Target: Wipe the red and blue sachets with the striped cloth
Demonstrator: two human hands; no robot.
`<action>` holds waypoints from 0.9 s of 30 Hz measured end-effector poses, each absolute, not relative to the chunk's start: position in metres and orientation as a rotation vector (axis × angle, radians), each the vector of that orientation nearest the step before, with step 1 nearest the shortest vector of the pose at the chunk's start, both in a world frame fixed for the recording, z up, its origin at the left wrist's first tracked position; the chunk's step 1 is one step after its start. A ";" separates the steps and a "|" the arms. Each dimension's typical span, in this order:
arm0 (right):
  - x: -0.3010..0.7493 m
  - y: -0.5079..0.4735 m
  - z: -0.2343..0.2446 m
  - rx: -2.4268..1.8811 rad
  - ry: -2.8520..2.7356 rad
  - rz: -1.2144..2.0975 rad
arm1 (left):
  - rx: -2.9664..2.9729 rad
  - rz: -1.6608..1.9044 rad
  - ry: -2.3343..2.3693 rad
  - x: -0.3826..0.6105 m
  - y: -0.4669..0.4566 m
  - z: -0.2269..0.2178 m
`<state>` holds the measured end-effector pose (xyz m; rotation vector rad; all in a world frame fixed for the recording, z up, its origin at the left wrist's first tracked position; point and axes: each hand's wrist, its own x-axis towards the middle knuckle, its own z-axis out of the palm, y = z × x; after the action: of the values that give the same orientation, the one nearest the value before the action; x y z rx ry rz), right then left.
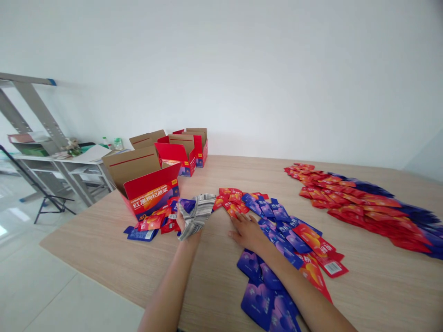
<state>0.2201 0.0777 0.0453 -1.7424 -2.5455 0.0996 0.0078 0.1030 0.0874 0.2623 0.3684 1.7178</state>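
A grey-and-white striped cloth (200, 211) is bunched in my left hand (181, 222), whose fingers are partly hidden by it. Right beside this hand, a small heap of red and purple sachets (152, 222) lies against the front of a red carton. My right hand (247, 231) rests with fingers stretched out over red sachets (231, 199) near the middle of the table. Purple sachets (255, 299) are spread beneath and around the right forearm, with some red ones (318, 242) to its right.
The open red carton (152, 191) stands at the table's left, flaps raised. Several more open cartons (182, 154) stand behind it. A long pile of red and purple sachets (363, 205) covers the right side of the wooden table (256, 173). A black tripod (43, 198) stands on the floor.
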 end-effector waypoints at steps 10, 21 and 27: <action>0.214 0.071 0.062 -2.065 -2.341 -0.014 | 0.350 1.418 0.390 0.039 0.082 0.080; 0.213 0.076 0.057 -2.062 -2.342 -0.040 | 0.323 1.530 0.437 0.026 0.094 0.075; 0.213 0.076 0.066 -2.062 -2.263 -0.063 | 0.327 1.429 0.377 0.040 0.089 0.061</action>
<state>0.2130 0.0764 0.0661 -2.0616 -2.2633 -0.0631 0.0395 0.0887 0.0614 0.3274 0.3765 1.4295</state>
